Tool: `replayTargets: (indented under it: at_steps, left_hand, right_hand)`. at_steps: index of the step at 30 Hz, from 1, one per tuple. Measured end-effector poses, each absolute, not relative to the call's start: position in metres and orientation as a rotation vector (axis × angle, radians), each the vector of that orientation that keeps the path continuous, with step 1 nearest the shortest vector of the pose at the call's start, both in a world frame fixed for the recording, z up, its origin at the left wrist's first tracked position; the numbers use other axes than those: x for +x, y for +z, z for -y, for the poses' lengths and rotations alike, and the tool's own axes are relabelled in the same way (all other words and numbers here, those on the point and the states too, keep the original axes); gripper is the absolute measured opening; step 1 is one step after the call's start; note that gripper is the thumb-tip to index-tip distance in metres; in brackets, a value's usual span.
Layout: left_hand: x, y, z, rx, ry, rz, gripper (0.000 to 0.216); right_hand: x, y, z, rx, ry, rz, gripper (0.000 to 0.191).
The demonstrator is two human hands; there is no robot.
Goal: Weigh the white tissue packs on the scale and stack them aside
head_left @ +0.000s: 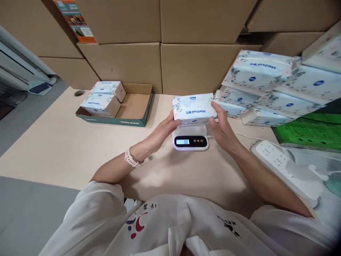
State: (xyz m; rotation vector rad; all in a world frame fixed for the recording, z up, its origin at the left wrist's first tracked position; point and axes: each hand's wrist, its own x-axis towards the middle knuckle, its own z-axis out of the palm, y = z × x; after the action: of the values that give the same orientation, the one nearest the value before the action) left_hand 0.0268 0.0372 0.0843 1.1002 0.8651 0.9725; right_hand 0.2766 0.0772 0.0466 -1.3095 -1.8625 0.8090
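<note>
Between my two hands is a tissue pack with a pale floral wrapper and blue lettering. My left hand grips its left end, and my right hand its right end. The pack is over a white digital scale, whose lit display reads 0.0; it hides most of the scale's top, and I cannot tell whether the two touch. To the left, a shallow green-edged cardboard tray holds two similar tissue packs along its left side.
Stacked tissue packs stand at the right, near a green plastic crate. A white power strip with cords lies at the right front. Large cardboard boxes form a wall behind the table, which has a round hole at its back left.
</note>
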Motion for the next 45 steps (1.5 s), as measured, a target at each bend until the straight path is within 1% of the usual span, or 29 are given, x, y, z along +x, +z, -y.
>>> replayTargets:
  at_steps: [3,5,7,9,12,15,17,19,25,34,40,45]
  left_hand:
    - [0.033,0.076,-0.042,1.053,0.956,-0.944,0.074]
    - [0.033,0.072,-0.043,1.042,0.946,-0.973,0.071]
    - [0.029,0.072,-0.045,1.062,0.890,-0.987,0.067]
    - [0.021,0.076,-0.047,1.069,0.846,-1.046,0.065]
    - [0.004,0.090,-0.050,0.976,0.976,-1.180,0.062]
    - [-0.014,0.108,-0.050,0.827,1.159,-1.165,0.041]
    - [-0.023,0.120,-0.047,0.756,1.221,-1.131,0.027]
    - [-0.028,0.129,-0.044,0.711,1.269,-1.126,0.020]
    - [-0.027,0.138,-0.039,0.677,1.322,-1.119,0.019]
    - [-0.033,0.136,-0.044,0.676,1.325,-1.131,0.020]
    - [-0.038,0.139,-0.043,0.718,1.340,-1.153,0.021]
    - [-0.039,0.138,-0.043,0.773,1.318,-1.166,0.019]
  right_hand:
    - [0.277,0.031,-0.079,-1.346,0.892,1.834,0.104]
    - [0.276,0.026,-0.083,-1.371,0.920,1.844,0.102]
    - [0.277,0.028,-0.088,-1.414,0.904,1.868,0.095]
    - [0.281,0.039,-0.095,-1.462,0.832,1.887,0.084]
    - [0.293,0.064,-0.101,-1.445,0.600,1.852,0.070]
    - [0.303,0.086,-0.099,-1.320,0.388,1.768,0.062]
    - [0.307,0.092,-0.093,-1.294,0.313,1.768,0.059]
    - [0.308,0.094,-0.086,-1.324,0.272,1.828,0.057]
    - [0.309,0.095,-0.074,-1.364,0.177,1.872,0.053]
    - [0.313,0.106,-0.065,-1.313,0.047,1.896,0.056]
    - [0.314,0.107,-0.063,-1.288,0.022,1.896,0.054]
    - [0.317,0.107,-0.063,-1.263,0.009,1.900,0.055]
